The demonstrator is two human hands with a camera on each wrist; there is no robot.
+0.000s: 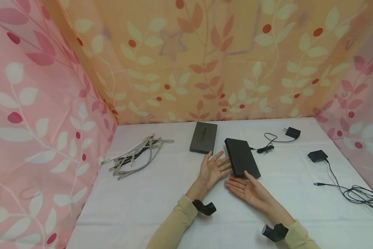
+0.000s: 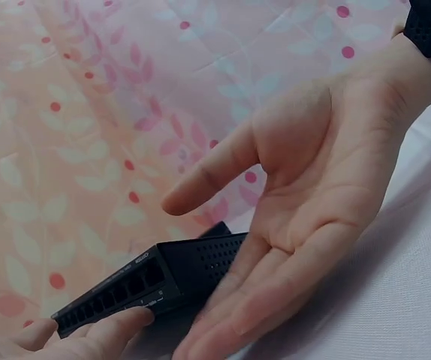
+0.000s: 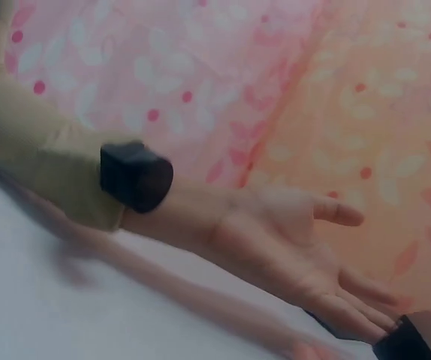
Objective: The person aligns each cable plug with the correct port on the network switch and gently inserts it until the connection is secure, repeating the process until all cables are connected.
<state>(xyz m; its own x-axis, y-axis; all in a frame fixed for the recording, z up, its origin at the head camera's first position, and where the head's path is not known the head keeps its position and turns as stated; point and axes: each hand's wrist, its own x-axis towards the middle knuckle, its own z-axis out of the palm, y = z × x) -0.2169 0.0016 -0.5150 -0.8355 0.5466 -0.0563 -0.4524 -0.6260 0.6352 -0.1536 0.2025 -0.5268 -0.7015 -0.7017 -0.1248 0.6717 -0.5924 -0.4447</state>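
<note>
A black network switch (image 1: 242, 158) sits just beyond my two hands, with a row of ports along the side shown in the left wrist view. My left hand (image 1: 212, 169) is palm inward with spread, extended fingers, its fingertips right at the switch's left edge. At the near end, my right hand (image 1: 252, 192) lies palm up, fingers extended and thumb raised apart. Neither hand grips anything. The right wrist view shows my left hand (image 3: 268, 240) and only a corner of the switch (image 3: 407, 346).
A grey NETGEAR box (image 1: 204, 137) lies behind my left hand. Several network cables (image 1: 136, 155) are heaped at left. A power adapter (image 1: 292, 132) has a cord leading toward the black switch. Another adapter (image 1: 318, 156) with a coiled cord (image 1: 361, 195) lies at right. Patterned curtains (image 1: 174, 69) enclose the white table (image 1: 136, 214).
</note>
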